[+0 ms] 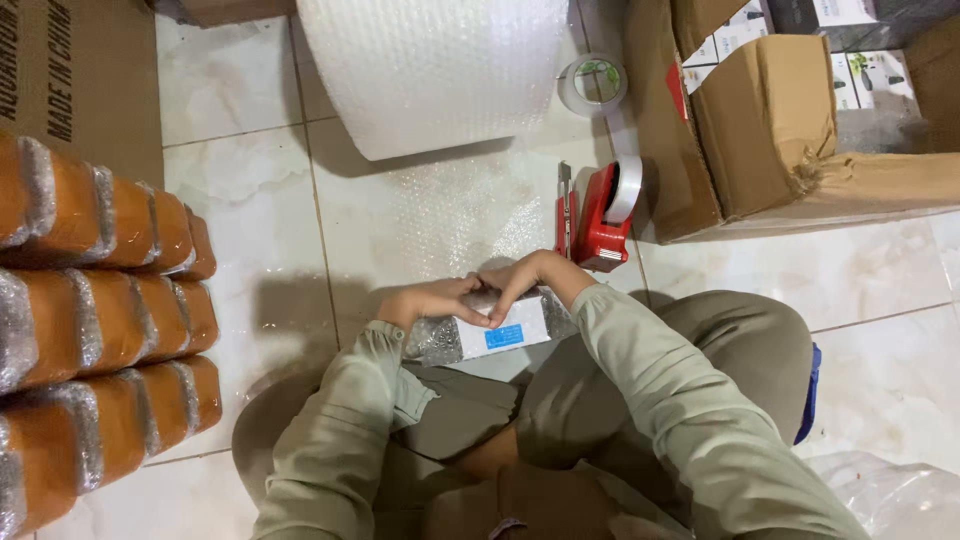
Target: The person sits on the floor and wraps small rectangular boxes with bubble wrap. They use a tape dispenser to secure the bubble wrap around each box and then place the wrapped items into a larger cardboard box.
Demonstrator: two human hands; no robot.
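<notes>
Wrapped white box with blue label [497, 332]: clear dimpled wrap over it.
Bubble-wrap roll [435, 70]: whitish, dotted.
Plastic tape dispenser [600, 215]: red, with a white roll.
Stacked packets [95, 330]: orange, silvery bands.
Floor tiles [250, 200]: pale marbled.

— Ahead of the hands? 
— Open: only flat bubble wrap sheet [450, 215] on the floor tiles [240, 200], up to the big bubble wrap roll [435, 70].
— To the right? 
— Blocked nearby by a red tape dispenser [600, 215] with a cutter [565, 205] beside it; behind, a tape roll [592, 83] and open cardboard boxes [770, 130].
— Left? 
— Bare tiles, then rows of orange wrapped packages [100, 330].
</notes>
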